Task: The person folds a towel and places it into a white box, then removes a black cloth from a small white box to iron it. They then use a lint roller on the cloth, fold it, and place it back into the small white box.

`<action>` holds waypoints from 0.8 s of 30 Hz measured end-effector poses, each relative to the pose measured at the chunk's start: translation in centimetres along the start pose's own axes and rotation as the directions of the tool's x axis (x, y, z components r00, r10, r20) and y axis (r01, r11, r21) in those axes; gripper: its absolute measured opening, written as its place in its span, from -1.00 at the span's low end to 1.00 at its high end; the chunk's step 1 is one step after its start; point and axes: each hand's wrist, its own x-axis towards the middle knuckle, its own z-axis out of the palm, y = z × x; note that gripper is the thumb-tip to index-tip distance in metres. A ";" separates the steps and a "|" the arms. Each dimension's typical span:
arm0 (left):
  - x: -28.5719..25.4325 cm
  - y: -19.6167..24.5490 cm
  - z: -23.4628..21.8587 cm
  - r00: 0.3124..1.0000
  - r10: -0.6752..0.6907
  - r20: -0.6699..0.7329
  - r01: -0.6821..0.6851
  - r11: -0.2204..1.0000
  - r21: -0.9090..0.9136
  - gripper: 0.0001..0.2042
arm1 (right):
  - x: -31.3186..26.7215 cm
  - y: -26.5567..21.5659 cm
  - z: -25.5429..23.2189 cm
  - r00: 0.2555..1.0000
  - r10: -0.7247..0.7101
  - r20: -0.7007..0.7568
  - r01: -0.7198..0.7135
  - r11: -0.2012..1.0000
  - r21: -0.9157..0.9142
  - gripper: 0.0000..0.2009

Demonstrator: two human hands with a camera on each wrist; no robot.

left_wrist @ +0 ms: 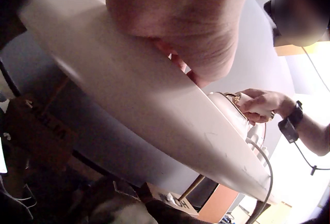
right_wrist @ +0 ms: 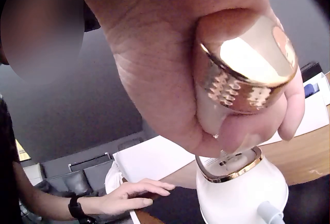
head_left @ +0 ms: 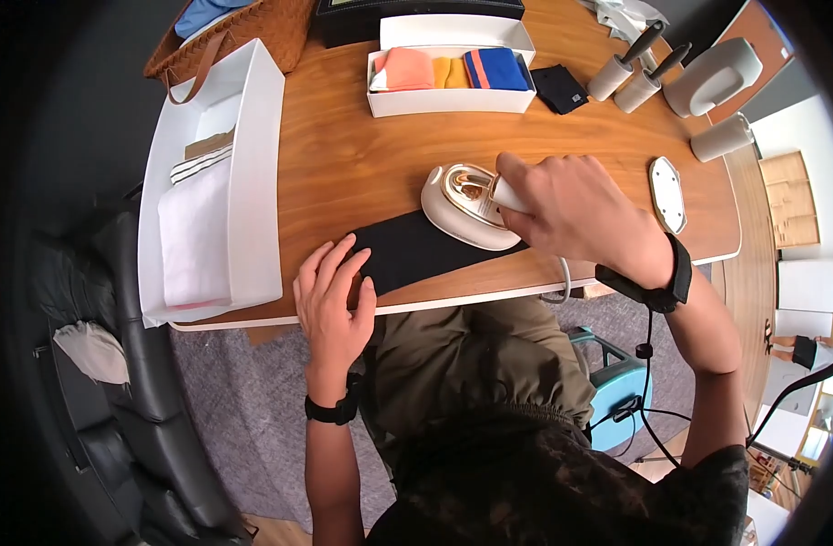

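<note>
My right hand [head_left: 580,205] grips the handle of a white and gold iron [head_left: 466,214], its gold handle end [right_wrist: 247,61] showing close up in the right wrist view. The iron's base overlaps the right part of a long, narrow black cloth [head_left: 416,247] lying flat near the table's front edge. At the cloth's left end rests my left hand [head_left: 330,296], fingers spread, with fingertips on the cloth and the wood beside it. The left wrist view shows that hand's fingers mostly hidden behind the palm.
A long white box [head_left: 257,182] with folded cloths stands at the left. Toward the back are a white box [head_left: 453,102] of coloured cloths, a folded black cloth [head_left: 560,89], lint rollers [head_left: 636,91] and a grey-white jug [head_left: 712,77]. An iron stand [head_left: 668,194] lies right; a cord [head_left: 565,278] hangs over the edge.
</note>
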 end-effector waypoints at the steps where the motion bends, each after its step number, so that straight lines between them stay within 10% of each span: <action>1: 0.0 0.0 -0.1 1.000 -0.006 0.003 0.006 1.000 -0.003 -0.65 | -0.2 -0.2 -0.1 1.000 -0.008 0.011 0.008 1.000 -0.008 -0.70; 24: 0.1 0.1 -0.1 0.999 -0.031 0.021 0.031 0.999 -0.020 -0.66 | -0.6 -1.1 -0.1 0.994 -0.045 0.095 0.041 0.998 0.037 -0.69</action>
